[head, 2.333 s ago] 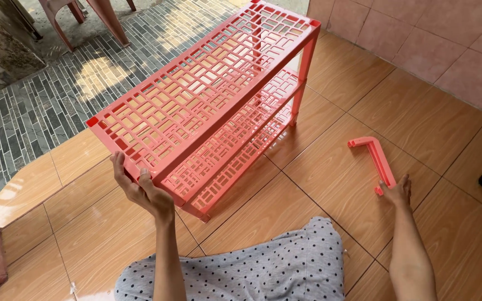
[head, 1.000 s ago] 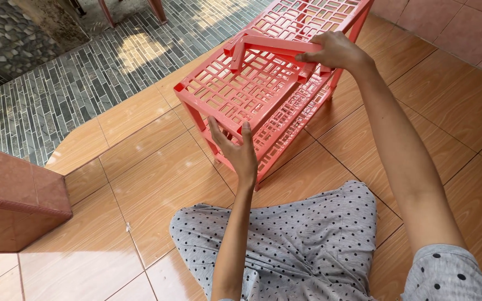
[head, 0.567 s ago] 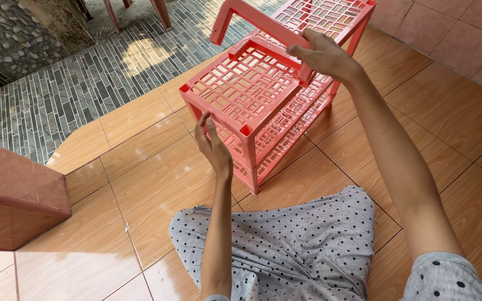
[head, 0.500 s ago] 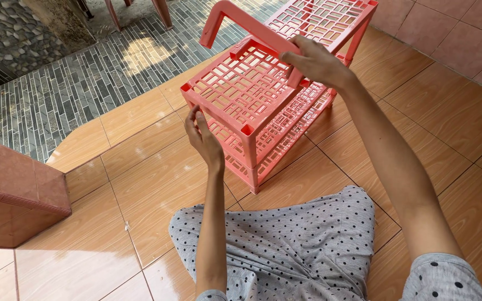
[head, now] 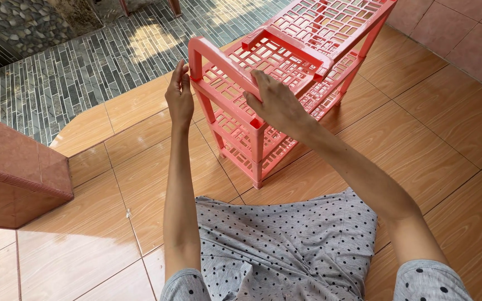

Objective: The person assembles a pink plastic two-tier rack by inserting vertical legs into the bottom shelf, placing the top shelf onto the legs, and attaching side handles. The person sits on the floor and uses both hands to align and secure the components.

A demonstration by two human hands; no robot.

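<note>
Pink plastic shelf rack (head: pixel 285 72), three lattice tiers joined by corner posts, standing on the glossy orange-brown tiled floor (head: pixel 442 139) just ahead of the seated person's lap; its far end runs toward the upper right corner of the view. One loose U-shaped pink frame piece (head: pixel 224 64) is held raised above the rack's near top corner, one leg pointing down at the left, its bar slanting toward the right hand. Right hand (head: pixel 277 106): grip clamped on the bar of that frame piece, fingers wrapped over it, palm facing down. Left hand (head: pixel 179 95): fingers straight and together, held upright, pressed flat against the outer side of the frame piece's left leg; not closed round anything. Second pink U-shaped crosspiece (head: pixel 291 44) lies on the top tier behind the right hand. Near corner post (head: pixel 258 150) of the rack stands upright, foot touching the floor. Grey garment with black polka dots (head: pixel 285 245) covers the person's lap in the lower middle, just short of the rack's foot. Reddish-brown block or step (head: pixel 18 178) sits at the left edge, well apart from the rack. Dark grey narrow-brick paving (head: pixel 85 61) begins beyond the tile edge at upper left, partly sunlit. Pinkish wall tiles (head: pixel 464 28) border the upper right.
</note>
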